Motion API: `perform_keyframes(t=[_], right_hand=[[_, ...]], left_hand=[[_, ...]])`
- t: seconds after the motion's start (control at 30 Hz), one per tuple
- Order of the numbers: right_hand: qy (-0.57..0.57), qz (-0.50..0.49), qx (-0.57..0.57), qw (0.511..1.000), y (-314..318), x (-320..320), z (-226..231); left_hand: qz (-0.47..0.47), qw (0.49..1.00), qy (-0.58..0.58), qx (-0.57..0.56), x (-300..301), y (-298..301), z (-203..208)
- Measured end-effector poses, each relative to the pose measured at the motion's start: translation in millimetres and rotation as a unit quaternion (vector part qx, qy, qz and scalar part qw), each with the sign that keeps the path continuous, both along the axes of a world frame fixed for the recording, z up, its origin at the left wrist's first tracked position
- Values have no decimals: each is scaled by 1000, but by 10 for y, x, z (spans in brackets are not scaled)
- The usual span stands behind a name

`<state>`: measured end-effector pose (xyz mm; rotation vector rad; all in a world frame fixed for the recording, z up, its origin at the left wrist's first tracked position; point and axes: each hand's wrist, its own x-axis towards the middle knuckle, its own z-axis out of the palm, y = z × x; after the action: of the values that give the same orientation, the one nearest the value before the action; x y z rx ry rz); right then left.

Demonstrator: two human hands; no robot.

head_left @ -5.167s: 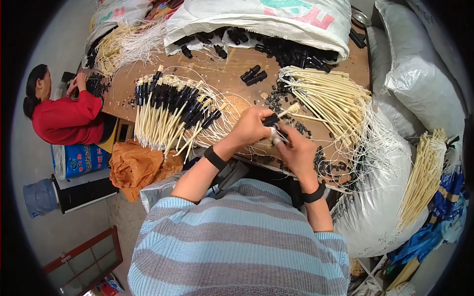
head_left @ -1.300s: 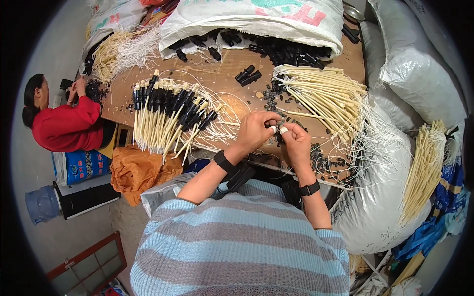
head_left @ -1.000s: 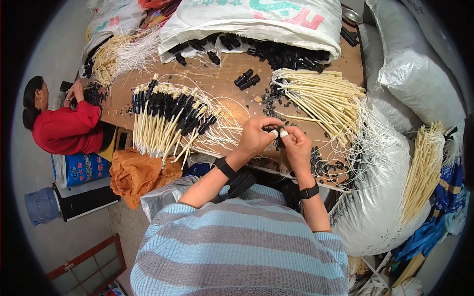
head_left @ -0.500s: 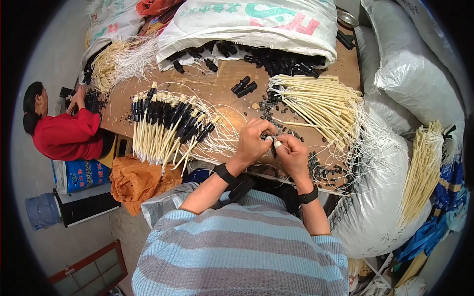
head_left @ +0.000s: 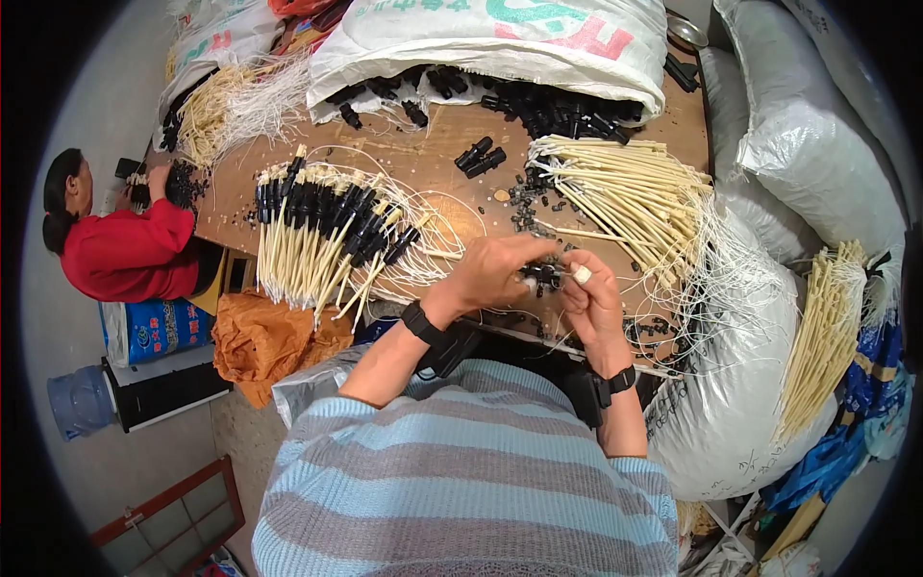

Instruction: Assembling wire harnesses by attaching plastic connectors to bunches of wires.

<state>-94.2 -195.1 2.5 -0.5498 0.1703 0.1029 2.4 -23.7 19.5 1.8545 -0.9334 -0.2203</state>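
At the table's near edge my left hand [head_left: 492,275] reaches in with its fingers bent together. Opposite it, my right hand [head_left: 593,296] is closed in a pinch, with a pale wrap on one fingertip. Whatever either hand holds is too small or hidden to name. Dark little fittings [head_left: 544,278] show between the hands; whether they are held or lie on the table I cannot tell. Left of my hands lies a bundle of cream tubes with black connectors [head_left: 327,226]. Beyond my right hand is a pile of bare cream tubes [head_left: 630,197] trailing white strings.
A white woven sack [head_left: 481,38] spills black connectors [head_left: 562,115] at the back. Two loose connectors [head_left: 479,157] lie mid-table. Large white sacks [head_left: 808,135] crowd the right side, with an upright tube bundle [head_left: 822,337]. A person in red [head_left: 135,245] works at the left end.
My hands have drawn slightly apart from their close pinch, the right one shifting rightward and turning. The person's hands at the left have also moved.
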Motion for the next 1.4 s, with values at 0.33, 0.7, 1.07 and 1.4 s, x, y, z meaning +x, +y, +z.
perform_keyframes(t=[0.33,0.7,1.07,1.4], right_hand=[[-149,-56,-799,580,138,-25,181],[-161,-143,-785,581,270,57,187],[-179,-169,-822,514,243,21,176],[-146,-152,-780,590,230,-5,91]], left_hand=[[46,993,-17,107,15,97,-139],[42,992,-24,115,-41,141,-71],[41,996,-32,75,-27,171,-58],[93,992,-59,-61,-137,79,-59]])
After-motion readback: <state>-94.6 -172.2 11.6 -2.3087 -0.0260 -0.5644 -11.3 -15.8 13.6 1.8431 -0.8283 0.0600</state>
